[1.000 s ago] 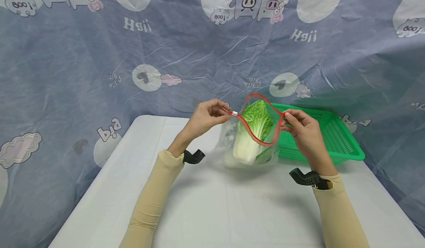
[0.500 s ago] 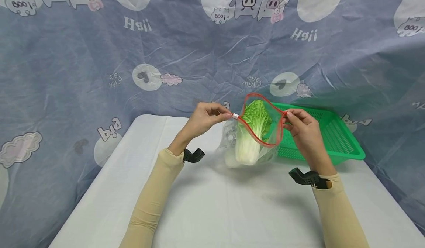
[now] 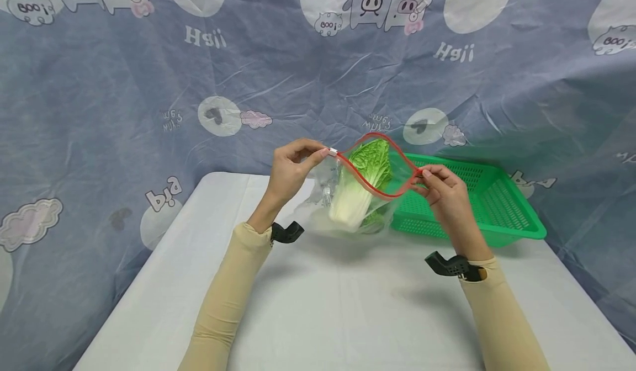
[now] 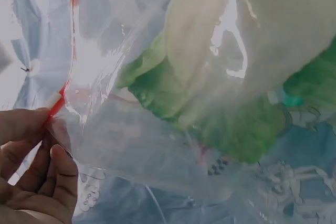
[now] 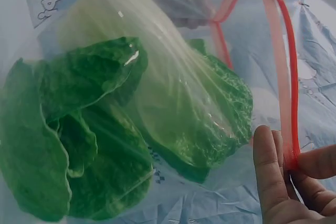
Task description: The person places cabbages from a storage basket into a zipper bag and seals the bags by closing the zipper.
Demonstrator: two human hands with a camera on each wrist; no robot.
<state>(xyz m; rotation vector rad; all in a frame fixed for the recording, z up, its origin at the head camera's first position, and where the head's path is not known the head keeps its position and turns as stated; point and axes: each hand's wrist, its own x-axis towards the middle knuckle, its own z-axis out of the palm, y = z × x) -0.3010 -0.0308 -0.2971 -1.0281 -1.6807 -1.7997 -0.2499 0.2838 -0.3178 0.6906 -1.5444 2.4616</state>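
A clear bag (image 3: 318, 205) with a red zip edge (image 3: 376, 192) hangs between the two hands, its mouth spread in a loop. My left hand (image 3: 290, 169) pinches the left end of the edge, by a white slider (image 3: 333, 152). The right end is pinched between thumb and fingers of my right hand (image 3: 449, 200). Inside the bag lies a pale cabbage (image 3: 355, 191) with a green leafy top, tilted to the right. Dark green leaves (image 5: 100, 156) show beside the cabbage (image 5: 173, 93) through the film in the right wrist view.
Behind and right of the bag, a green perforated basket (image 3: 502, 205) stands on the white table (image 3: 318, 305). A blue-grey printed cloth (image 3: 298, 73) hangs behind the table.
Both hands have shifted left with the bag, the left hand farther and slightly up. The bag and cabbage have risen a little, and the cabbage leans more.
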